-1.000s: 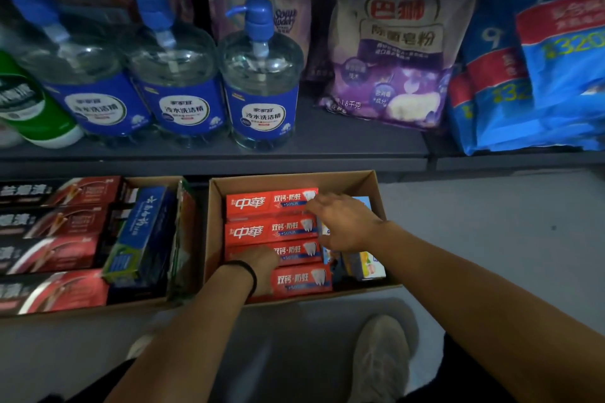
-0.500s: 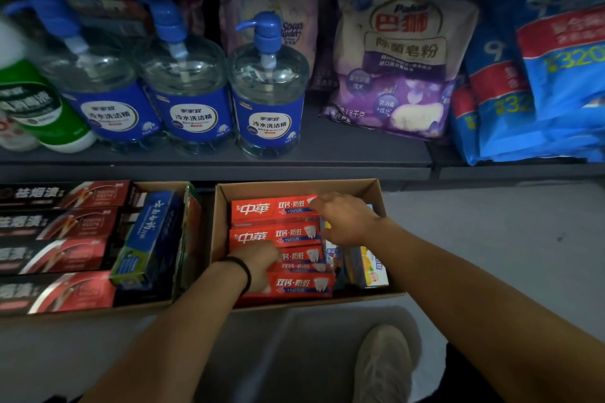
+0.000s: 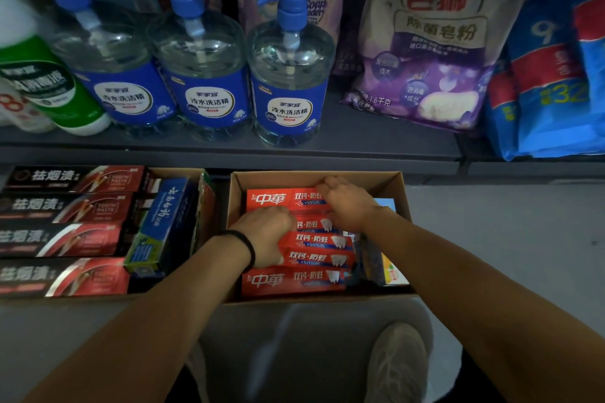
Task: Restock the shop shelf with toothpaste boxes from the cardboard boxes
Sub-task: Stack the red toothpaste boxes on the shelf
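crowding the red toothpaste boxes point(image 3: 296, 280): both hands, pump bottles point(image 3: 289, 82) above

Both hands point(image 3: 268, 232) on red toothpaste boxes point(image 3: 294, 281) in cardboard box point(image 3: 386, 183).

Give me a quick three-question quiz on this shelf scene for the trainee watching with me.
1. True or false: both hands are inside the right carton.
2. How many blue pump bottles stand on the shelf?
3. Which wrist wears the black band? A) left B) right C) neither

Key:
1. True: the left hand and right hand both rest on the red boxes in it.
2. Three.
3. A.
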`<state>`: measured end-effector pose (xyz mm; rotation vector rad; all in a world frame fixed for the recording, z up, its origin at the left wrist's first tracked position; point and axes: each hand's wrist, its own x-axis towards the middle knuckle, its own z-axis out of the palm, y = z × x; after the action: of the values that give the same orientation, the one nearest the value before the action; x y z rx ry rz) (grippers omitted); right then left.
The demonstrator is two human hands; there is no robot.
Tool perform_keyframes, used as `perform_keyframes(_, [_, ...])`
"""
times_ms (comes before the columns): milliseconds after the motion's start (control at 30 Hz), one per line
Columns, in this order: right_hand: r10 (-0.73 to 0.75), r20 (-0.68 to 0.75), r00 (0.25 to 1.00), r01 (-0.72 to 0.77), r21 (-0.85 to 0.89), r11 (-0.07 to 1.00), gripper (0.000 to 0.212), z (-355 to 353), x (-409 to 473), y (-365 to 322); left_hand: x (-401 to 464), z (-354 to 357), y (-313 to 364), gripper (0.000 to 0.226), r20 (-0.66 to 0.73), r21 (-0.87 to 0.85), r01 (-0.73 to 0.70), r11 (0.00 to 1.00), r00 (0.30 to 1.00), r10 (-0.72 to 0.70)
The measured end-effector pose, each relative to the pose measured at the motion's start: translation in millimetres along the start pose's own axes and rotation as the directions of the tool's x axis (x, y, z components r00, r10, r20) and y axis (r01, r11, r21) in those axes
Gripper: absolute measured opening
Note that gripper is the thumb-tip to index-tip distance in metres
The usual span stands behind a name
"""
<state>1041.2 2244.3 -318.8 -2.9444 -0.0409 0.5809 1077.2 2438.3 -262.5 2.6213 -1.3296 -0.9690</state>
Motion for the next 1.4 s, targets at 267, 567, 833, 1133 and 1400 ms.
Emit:
perform_keyframes(267, [-0.054,-0.087,0.995,0.043,-0.115,0.992,0.057,13,0,1,-4,2,3,0.057,0.027,0.002,0.014,1.0,1.0,-0.014])
perform_keyframes(567, [-0.012,0.004,1.0,0.012,-0.035,0.999,0.057,10,-1,3,-6,0,5,0.06,0.055,0.002,0.04,0.999,0.998,-0.04])
perform_keyframes(833, [-0.041,-0.119,0.992,0.034,-0.06,0.998,0.053,-58,-38,3,-33,-27,19,0.053,-0.01,0.01,0.036,0.999,0.999,-0.036])
perform_keyframes(1133, [-0.05,-0.324,0.945,-0.01,-0.182,0.983,0.052,-172,-127,-10,-104,-106,54,0.047,-0.224,0.088,0.031,0.996,0.975,-0.01])
perform_keyframes(1400, [-0.07,-0.505,0.86,-0.093,-0.29,0.953,0.054,-276,-195,-19,-163,-192,79,0.049,-0.417,0.186,0.056,0.981,0.909,0.027])
